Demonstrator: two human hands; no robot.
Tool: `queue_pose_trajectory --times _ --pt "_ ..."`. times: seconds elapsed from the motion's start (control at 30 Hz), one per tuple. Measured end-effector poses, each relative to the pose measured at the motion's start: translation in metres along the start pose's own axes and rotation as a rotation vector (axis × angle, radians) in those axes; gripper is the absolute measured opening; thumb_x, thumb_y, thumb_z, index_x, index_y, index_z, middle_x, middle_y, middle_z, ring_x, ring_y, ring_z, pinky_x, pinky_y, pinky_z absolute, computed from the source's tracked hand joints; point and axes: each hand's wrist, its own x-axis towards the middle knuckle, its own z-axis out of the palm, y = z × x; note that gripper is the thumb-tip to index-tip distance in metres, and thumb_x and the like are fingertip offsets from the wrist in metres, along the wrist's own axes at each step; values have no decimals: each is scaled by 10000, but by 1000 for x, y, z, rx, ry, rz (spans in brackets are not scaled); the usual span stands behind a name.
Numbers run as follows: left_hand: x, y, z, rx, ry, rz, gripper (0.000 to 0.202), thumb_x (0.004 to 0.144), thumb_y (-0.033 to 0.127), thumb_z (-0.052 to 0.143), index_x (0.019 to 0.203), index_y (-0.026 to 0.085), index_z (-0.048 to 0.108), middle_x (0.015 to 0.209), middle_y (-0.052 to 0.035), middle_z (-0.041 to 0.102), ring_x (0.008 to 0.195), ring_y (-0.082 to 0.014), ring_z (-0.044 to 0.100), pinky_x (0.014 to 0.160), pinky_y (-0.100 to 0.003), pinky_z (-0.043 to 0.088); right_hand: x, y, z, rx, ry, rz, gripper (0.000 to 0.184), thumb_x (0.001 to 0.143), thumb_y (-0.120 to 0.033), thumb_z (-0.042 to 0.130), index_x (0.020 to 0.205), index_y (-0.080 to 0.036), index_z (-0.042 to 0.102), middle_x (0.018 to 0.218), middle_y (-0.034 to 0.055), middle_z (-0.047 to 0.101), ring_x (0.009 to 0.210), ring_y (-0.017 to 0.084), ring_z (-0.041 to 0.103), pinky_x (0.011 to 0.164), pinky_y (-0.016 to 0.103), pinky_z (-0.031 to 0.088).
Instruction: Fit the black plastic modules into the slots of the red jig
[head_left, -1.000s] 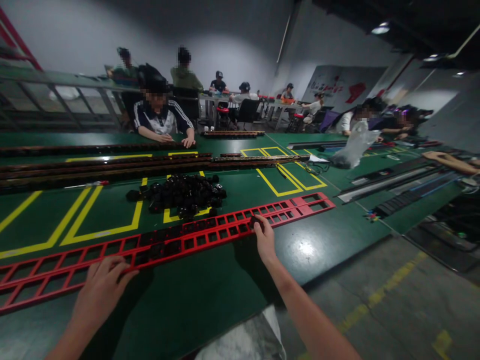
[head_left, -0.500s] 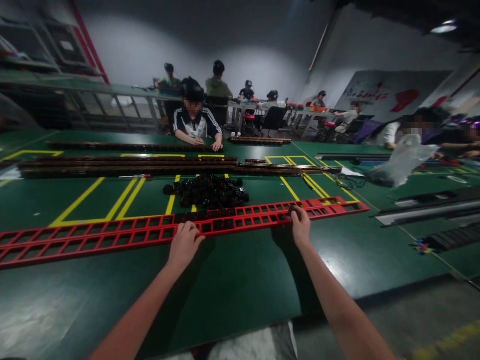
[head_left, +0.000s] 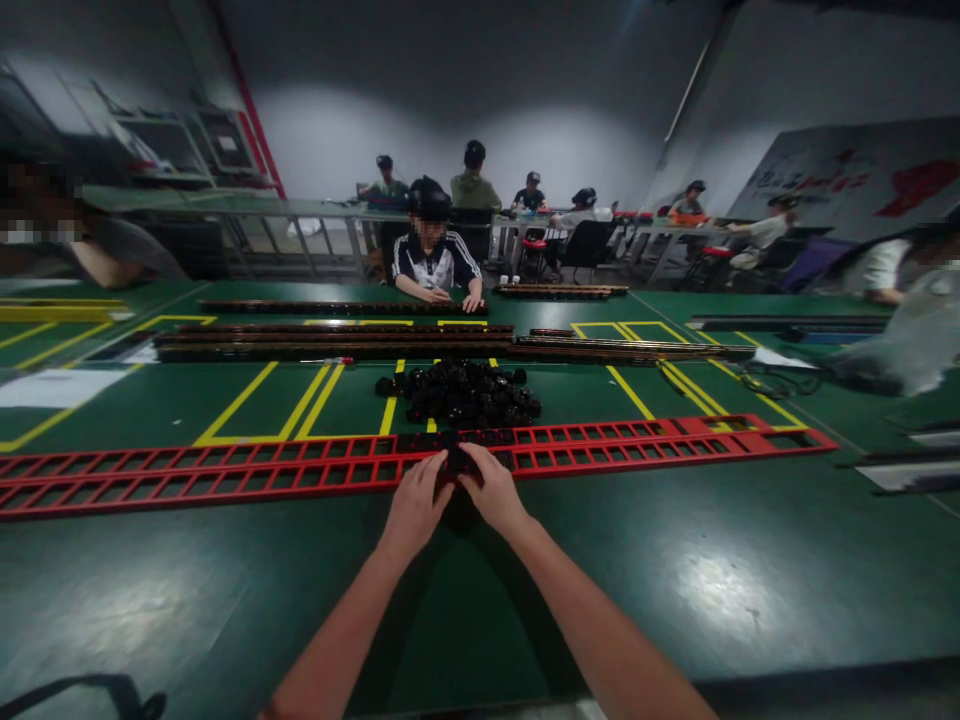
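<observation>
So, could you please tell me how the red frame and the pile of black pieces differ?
The red frame is long and flat, while the black pile is a compact heap. The frame is one ladder-like piece with two rows of openings; the pile is many small, loose pieces. The frame lies nearer the camera, the pile beyond it. Both rest on the green table.

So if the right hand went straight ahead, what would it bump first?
The right hand would probably meet the small black piece at the red slotted frame, maybe touching it already; depth is unclear.
</observation>
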Motion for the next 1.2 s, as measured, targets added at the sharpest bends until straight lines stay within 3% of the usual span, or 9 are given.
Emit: queue_pose_trajectory --times 0.17,0.3,0.43,0.73,1.07,1.2 --pt "5 1 -1 -32 -71 5 381 993 221 449 1360 227 552 1297 -104 673 1208 -248 630 1076 -493 500 -7 9 1 -239 -34 -30 549 895 -76 519 1422 -223 554 1353 108 668 1262 249 610 1149 540 385" --pt "6 3 -4 -76 -82 7 388 968 200 471 1336 224 589 1326 -100 664 1234 -240 616 1092 -490 497 -4 6 2 -333 -49 14 527 914 -94 547 1425 -226 552 1332 106 684 1272 264 590 1129 545 358" --pt "6 4 -6 -96 -83 0 401 956 205 486 1339 235 599 1361 -98 647 1262 -247 604 1115 -517 479 -1 5 4 -354 -72 24 540 925 -100 555 1439 -265 542 1302 83 705 1266 273 583 1114 539 344" --pt "8 2 -6 -158 -52 -61 355 959 207 472 1269 217 643 1267 -98 689 1186 -229 641 1068 -463 526 -4 3 1 -318 -73 4 424 963 -200 576 1381 -267 597 1282 53 719 1260 268 570 1108 521 328" --pt "8 0 -3 -131 -77 -44 388 938 200 490 1299 238 629 1272 -83 701 1186 -237 649 1073 -485 519 -2 2 1 -328 -43 13 477 937 -148 577 1394 -281 593 1341 58 684 1243 281 572 1057 512 374" --pt "8 0 -3 -128 -94 -36 395 940 193 486 1311 236 614 1275 -75 704 1183 -232 655 1093 -494 504 -3 2 1 -314 -23 9 437 936 -184 595 1362 -274 620 1271 56 724 1219 282 584 1051 516 381"
